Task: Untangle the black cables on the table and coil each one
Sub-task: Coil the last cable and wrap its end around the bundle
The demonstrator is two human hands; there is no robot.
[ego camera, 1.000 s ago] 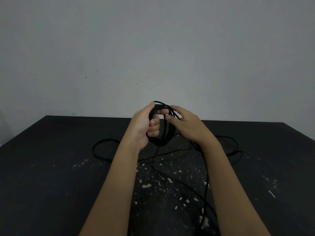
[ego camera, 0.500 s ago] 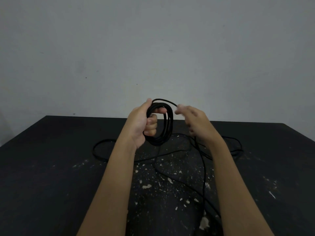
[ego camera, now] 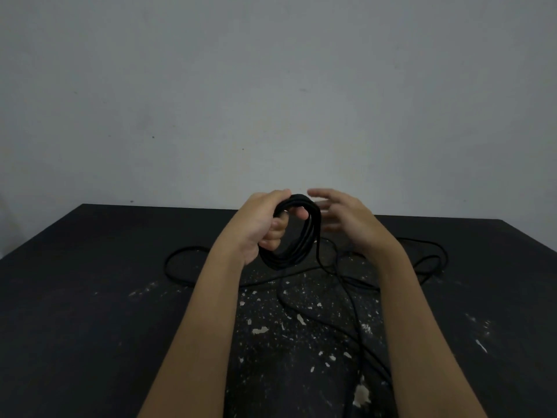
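A plain grey wall is seen behind the far edge of a dark bench, on which the job of untangling and coiling black cables appears to be partly done.

A good length of loose cable is spread across the far half of the bench. One wide loop is laid out towards the bench's left side, and another towards its right. Crossing strands run between them and down the middle to the near edge. Whether one cable or several are lying there cannot be told from this view. None of it has been gathered, and the crossings suggest that some untangling is left to do.

White paint flecks are scattered over the middle of the bench, under the strands.

A small coil of several turns is held up above the far middle of the bench, clear of its surface. A single strand hangs from its right side down to the bench top, so this cable is judged to be only partly wound.

The coil is gripped by the left hand, with the fingers curled through the loops and the thumb laid over the top. The right hand is held just beside the coil with the fingers spread and blurred, and nothing is seen in its grasp. No finished, set-down coil is visible anywhere on the bench.
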